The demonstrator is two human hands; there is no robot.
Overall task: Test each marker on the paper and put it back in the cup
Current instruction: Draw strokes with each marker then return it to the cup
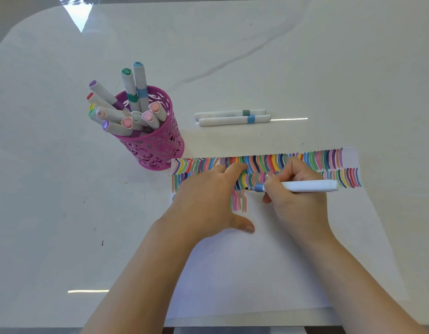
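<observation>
The right hand point(296, 201) pinches a marker point(310, 186) between thumb and curled fingers, in a writing grip. The barrel lies nearly level and its blue tip points left, at the end of the short third row of strokes point(238, 201), so the next line would fall just beside the last. Whether the tip touches the sheet is hard to tell from this angle. The left hand point(208, 201) lies flat on the paper point(257, 273) with fingers straight and thumb spread, likely pressing the sheet so it does not slide under the pen. Two full rows of coloured strokes run along the far edge, so much of the testing looks done. The pink cup point(160, 145) stands on the desk point(305, 68) at the paper's far left corner, within reach for returns, packed with capped markers point(126, 112). Two loose markers point(232, 120) lie side by side beyond the paper, apart from the cup, perhaps set aside.
</observation>
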